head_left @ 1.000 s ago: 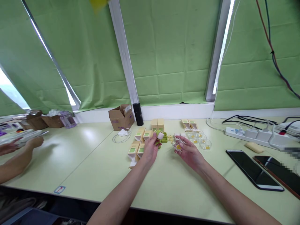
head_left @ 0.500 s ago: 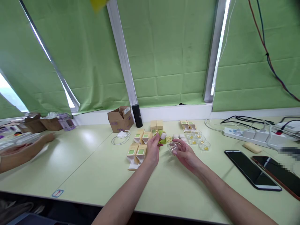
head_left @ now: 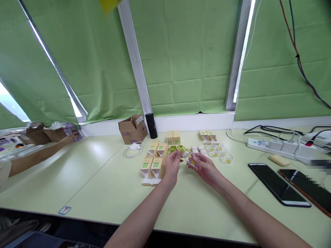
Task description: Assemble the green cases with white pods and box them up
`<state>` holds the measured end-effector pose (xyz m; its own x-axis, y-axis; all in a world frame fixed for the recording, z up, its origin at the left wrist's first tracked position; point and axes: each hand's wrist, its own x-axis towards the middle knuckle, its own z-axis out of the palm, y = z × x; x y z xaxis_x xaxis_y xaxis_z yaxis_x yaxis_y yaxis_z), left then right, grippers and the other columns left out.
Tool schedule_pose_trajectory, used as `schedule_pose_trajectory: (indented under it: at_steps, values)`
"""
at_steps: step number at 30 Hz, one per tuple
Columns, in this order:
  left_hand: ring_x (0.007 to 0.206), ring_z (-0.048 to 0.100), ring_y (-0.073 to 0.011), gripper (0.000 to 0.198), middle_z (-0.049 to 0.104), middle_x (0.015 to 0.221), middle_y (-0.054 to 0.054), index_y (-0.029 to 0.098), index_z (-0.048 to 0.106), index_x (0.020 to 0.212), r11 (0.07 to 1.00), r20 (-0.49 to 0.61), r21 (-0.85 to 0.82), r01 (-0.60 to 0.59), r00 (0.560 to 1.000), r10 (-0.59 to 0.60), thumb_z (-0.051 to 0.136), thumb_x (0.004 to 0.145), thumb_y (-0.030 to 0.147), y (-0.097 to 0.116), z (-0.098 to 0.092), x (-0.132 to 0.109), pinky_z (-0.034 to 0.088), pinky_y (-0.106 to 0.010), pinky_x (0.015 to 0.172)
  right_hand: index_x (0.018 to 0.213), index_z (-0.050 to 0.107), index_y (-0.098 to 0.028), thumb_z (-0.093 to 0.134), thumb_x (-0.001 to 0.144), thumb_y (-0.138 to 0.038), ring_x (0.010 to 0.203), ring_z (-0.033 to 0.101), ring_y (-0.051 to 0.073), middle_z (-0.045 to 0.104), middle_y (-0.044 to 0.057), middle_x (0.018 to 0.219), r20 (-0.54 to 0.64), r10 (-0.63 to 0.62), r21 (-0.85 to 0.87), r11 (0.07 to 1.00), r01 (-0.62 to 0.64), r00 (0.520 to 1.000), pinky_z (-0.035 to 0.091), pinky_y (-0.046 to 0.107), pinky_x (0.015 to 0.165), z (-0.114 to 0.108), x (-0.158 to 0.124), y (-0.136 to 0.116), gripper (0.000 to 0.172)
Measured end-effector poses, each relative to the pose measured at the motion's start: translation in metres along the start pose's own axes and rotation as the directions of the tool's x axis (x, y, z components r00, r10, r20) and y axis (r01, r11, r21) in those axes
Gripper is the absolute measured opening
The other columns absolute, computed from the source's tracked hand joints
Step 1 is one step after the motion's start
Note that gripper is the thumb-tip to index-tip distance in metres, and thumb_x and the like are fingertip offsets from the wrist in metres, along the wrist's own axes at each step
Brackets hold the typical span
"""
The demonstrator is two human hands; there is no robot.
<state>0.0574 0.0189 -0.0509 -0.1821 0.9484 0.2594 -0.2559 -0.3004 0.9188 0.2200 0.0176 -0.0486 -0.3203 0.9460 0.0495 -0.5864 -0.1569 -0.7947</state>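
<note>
My left hand (head_left: pixel 172 163) pinches a small green item (head_left: pixel 184 151) with a whitish end, tilted toward the right hand. My right hand (head_left: pixel 204 166) holds a clear plastic container (head_left: pixel 190 161) with something yellow at it, right against the green item. Several beige boxes with green labels (head_left: pixel 156 164) stand left of my left hand. Beyond the right hand lie small white pieces (head_left: pixel 198 150) and several clear containers with yellow contents (head_left: pixel 222 154). Fingers partly hide what is between the hands.
A cardboard box (head_left: pixel 133 130), black cylinder (head_left: pixel 151 125) and white cable (head_left: pixel 133 149) stand at the back. On the right are a power strip (head_left: pixel 279 147) and two phones (head_left: pixel 278 184). Another person's arm (head_left: pixel 42 154) reaches in at far left.
My hands have come together, bringing the green item to the clear container, where yellow now shows. The other person's arm has reached farther toward the purple container.
</note>
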Motion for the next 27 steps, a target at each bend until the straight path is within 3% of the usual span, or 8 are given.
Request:
schedule_pose_trajectory:
  at_steps: [13,27]
  values:
    - [0.084,0.064,-0.0189,0.052,0.072,0.088,-0.006,0.015,0.075,0.089,0.998,0.049,0.058,-0.029,0.998,0.026,0.081,0.077,0.065,-0.0010,0.0047,-0.0047,0.052,-0.030,0.079,0.091,0.072,-0.021,0.102,0.062,-0.036,0.086,0.076,0.019,0.080,0.003,0.094,0.012,-0.001,0.020,1.000,0.001,1.000,0.061,0.037,0.091,0.0006,-0.0010,0.0000,0.045]
    - [0.090,0.066,-0.0232,0.050,0.073,0.088,-0.008,0.016,0.077,0.090,0.995,0.037,0.102,-0.017,0.999,0.013,0.082,0.077,0.064,-0.0027,0.0049,-0.0061,0.053,-0.034,0.083,0.091,0.070,-0.020,0.101,0.062,-0.036,0.091,0.077,0.022,0.080,0.004,0.097,0.012,-0.009,0.002,1.000,0.009,1.000,0.062,0.041,0.093,0.0007,-0.0008,0.0013,0.046]
